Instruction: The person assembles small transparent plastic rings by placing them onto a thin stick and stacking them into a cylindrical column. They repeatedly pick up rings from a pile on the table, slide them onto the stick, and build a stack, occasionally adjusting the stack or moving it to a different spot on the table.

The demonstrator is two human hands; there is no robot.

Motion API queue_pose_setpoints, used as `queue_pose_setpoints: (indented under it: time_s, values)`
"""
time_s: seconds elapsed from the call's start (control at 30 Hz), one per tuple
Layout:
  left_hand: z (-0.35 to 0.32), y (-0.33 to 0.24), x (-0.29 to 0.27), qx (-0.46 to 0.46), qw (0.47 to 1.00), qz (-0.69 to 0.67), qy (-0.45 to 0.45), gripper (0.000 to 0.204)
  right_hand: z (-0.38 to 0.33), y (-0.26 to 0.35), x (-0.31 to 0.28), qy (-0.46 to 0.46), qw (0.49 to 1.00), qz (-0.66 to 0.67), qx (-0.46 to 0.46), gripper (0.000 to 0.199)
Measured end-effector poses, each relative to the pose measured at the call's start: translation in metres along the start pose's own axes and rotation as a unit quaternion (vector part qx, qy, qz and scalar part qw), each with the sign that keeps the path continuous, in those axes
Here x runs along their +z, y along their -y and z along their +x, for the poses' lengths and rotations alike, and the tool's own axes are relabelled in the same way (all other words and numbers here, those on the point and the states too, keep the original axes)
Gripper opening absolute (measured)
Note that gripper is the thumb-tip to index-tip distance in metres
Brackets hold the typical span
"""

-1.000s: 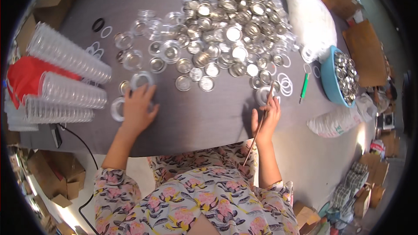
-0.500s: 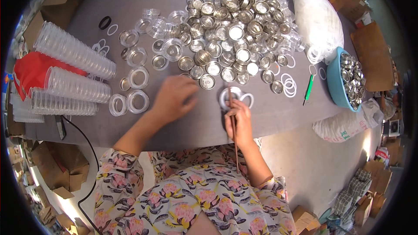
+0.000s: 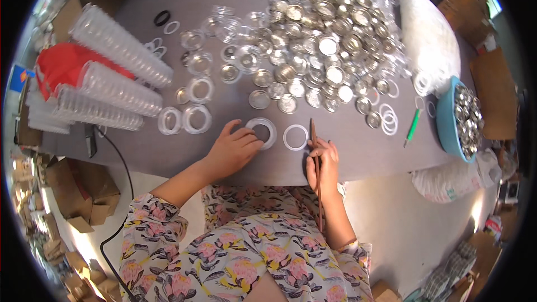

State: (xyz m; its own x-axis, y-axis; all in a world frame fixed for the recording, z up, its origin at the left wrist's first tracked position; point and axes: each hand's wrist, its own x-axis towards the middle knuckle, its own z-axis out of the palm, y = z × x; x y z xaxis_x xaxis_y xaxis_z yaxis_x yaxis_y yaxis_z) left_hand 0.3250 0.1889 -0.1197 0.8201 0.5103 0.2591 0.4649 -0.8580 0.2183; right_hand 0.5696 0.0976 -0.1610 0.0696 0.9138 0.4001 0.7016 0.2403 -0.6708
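While the left hand (image 3: pixel 235 151) pins a clear lid (image 3: pixel 261 132), the right hand (image 3: pixel 323 162) grips a stick (image 3: pixel 316 156) beside a white ring (image 3: pixel 295 137).

Both hands (image 3: pixel 235 150) (image 3: pixel 323 163) low, fingers curled

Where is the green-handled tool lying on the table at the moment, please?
In the head view the green-handled tool lies at the table's right side, between the white rings and the blue bowl of metal lids.
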Motion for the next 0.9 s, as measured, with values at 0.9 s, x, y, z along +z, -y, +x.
queue_pose_setpoints:
  time_s: [0.9]
  values:
    - [0.028, -0.012, -0.033, 0.003, 0.998, 0.021, -0.058, 0.023, -0.008, 0.015, 0.032, -0.116, 0.954, 0.238, 0.142, 0.012]
